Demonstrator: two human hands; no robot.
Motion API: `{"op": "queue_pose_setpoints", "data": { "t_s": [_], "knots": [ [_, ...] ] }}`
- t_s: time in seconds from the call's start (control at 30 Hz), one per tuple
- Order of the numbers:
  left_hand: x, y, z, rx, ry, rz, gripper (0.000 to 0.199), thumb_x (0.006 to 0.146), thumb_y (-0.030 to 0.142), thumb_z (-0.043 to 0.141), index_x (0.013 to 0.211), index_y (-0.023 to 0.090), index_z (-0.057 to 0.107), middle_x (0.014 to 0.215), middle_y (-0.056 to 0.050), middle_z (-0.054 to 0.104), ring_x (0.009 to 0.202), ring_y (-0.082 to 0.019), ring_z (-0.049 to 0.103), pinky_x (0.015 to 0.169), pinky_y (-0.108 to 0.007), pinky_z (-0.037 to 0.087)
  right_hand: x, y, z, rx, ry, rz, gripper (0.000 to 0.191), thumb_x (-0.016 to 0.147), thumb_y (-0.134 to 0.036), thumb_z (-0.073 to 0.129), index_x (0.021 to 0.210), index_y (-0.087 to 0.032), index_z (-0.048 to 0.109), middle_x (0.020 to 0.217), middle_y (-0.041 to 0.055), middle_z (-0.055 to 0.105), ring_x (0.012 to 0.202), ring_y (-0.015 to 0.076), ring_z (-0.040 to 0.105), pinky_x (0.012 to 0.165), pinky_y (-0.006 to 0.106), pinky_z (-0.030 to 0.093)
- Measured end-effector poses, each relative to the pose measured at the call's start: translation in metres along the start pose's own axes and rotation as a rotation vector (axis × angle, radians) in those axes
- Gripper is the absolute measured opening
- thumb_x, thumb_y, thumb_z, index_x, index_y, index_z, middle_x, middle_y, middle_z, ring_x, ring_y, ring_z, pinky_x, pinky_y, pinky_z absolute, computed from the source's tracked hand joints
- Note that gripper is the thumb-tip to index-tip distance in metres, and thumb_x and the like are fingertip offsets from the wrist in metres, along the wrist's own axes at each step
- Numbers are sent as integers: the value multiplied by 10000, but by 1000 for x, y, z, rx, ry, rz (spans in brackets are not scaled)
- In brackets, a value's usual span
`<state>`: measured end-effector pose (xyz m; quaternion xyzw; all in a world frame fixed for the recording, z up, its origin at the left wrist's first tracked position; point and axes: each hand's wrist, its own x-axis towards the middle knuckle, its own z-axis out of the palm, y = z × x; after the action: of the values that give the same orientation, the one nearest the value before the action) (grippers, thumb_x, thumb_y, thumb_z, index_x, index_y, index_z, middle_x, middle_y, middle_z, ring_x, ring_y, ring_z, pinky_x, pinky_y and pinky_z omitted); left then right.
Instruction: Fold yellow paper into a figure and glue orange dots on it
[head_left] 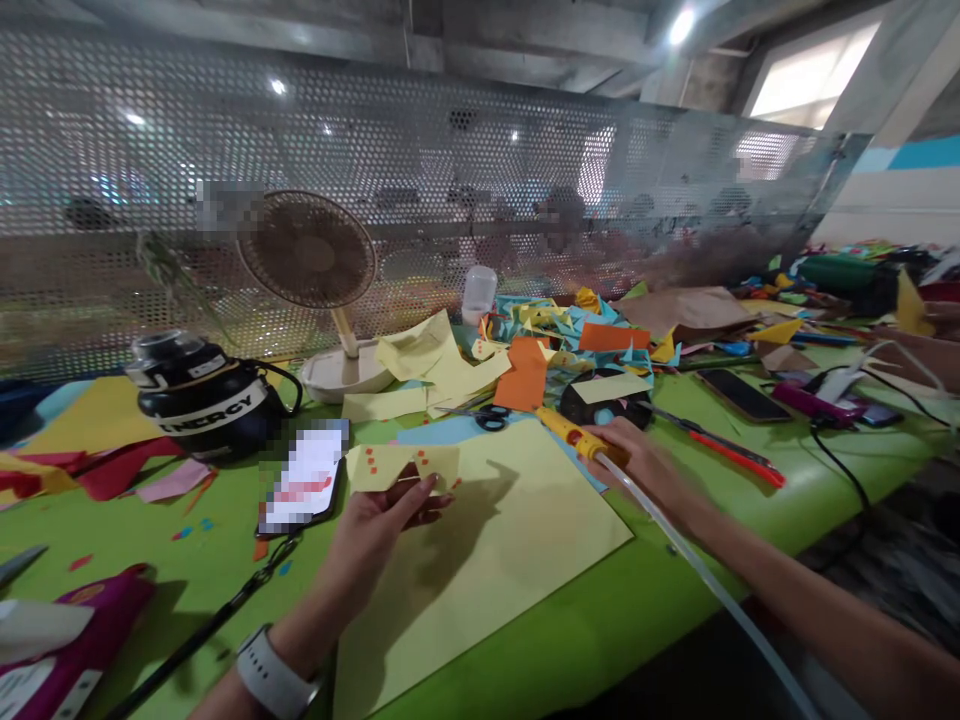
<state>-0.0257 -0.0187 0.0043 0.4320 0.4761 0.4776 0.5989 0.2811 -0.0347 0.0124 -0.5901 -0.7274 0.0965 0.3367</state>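
Observation:
Between the thumb and fingers of my left hand (390, 515) is a small pale yellow paper piece (386, 465) with several orange-red dots stuck on it and a notch in its lower edge. Beneath it lies a large pale yellow sheet (517, 560). My right hand (634, 455) is wrapped round a yellow glue gun (571, 432), a clear glue stick trailing from its back end. The gun's nozzle points away to the upper left, apart from the paper piece. Scissors (487, 415) with dark handles rest just beyond the sheet.
A phone with a lit screen (307, 475) and a black bottle (210, 395) stand left, a small fan (315, 250) behind. Paper scraps (570, 330) pile up at the back. To the right lie a red-handled cutter (735, 458), a dark phone (742, 394) and cables.

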Motion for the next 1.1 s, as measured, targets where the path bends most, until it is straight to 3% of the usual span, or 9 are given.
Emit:
{"op": "queue_pose_setpoints", "data": {
  "t_s": [0.13, 0.23, 0.4, 0.6, 0.7, 0.87, 0.97, 1.1],
  "knots": [
    [1, -1, -1, -8, 0, -6, 371, 569, 390, 829, 793, 117, 715, 744, -63, 745, 689, -188, 699, 620, -240, 565, 6, -20, 13, 305, -52, 224, 327, 741, -420, 634, 974, -191, 640, 884, 46, 639, 794, 205, 597, 694, 309, 491],
    [2, -1, -2, -29, 28, -11, 369, 539, 395, 842, 748, 118, 715, 725, -59, 742, 679, -182, 698, 601, -226, 558, 12, -39, 21, 557, -172, 306, 359, 723, -444, 655, 985, -200, 626, 893, 39, 652, 765, 189, 590, 630, 286, 495],
    [2, 2, -1, -42, 40, -10, 367, 547, 390, 838, 758, 115, 714, 717, -60, 739, 642, -168, 691, 584, -229, 549, 29, -64, 30, 740, -280, 273, 348, 689, -454, 692, 901, -182, 642, 803, 22, 628, 660, 127, 536, 539, 232, 475],
    [5, 0, -1, -77, 19, 22, 334, 567, 366, 834, 744, 120, 692, 744, -82, 741, 694, -193, 701, 606, -250, 549, 44, -73, 43, 914, -389, 174, 413, 668, -381, 743, 1032, -216, 642, 944, 26, 668, 793, 146, 601, 716, 284, 523],
    [7, -1, -2, -49, 8, 23, 312, 614, 368, 806, 756, 109, 704, 778, -111, 742, 718, -205, 700, 626, -270, 551, 41, -75, 46, 905, -450, 201, 372, 679, -388, 741, 989, -203, 652, 932, 32, 674, 764, 142, 610, 679, 270, 531],
    [9, -3, -2, -27, 21, 40, 281, 617, 372, 800, 689, 109, 731, 821, -115, 734, 675, -170, 683, 636, -260, 549, 32, -82, 43, 779, -449, 255, 347, 697, -451, 710, 881, -163, 653, 714, 15, 640, 609, 123, 573, 565, 243, 526],
    [8, -3, -1, -75, 28, 39, 285, 585, 361, 822, 683, 113, 724, 765, -106, 734, 673, -185, 689, 629, -265, 548, 27, -81, 49, 714, -453, 242, 399, 693, -497, 695, 920, -172, 654, 667, -1, 618, 518, 96, 522, 486, 220, 504],
    [6, -1, 1, -88, 5, 45, 306, 596, 342, 821, 769, 112, 718, 782, -113, 744, 720, -199, 696, 643, -264, 541, 20, -73, 65, 575, -464, 326, 526, 685, -555, 685, 1066, -201, 602, 672, -12, 611, 447, 85, 486, 401, 219, 462]
  ]
}}
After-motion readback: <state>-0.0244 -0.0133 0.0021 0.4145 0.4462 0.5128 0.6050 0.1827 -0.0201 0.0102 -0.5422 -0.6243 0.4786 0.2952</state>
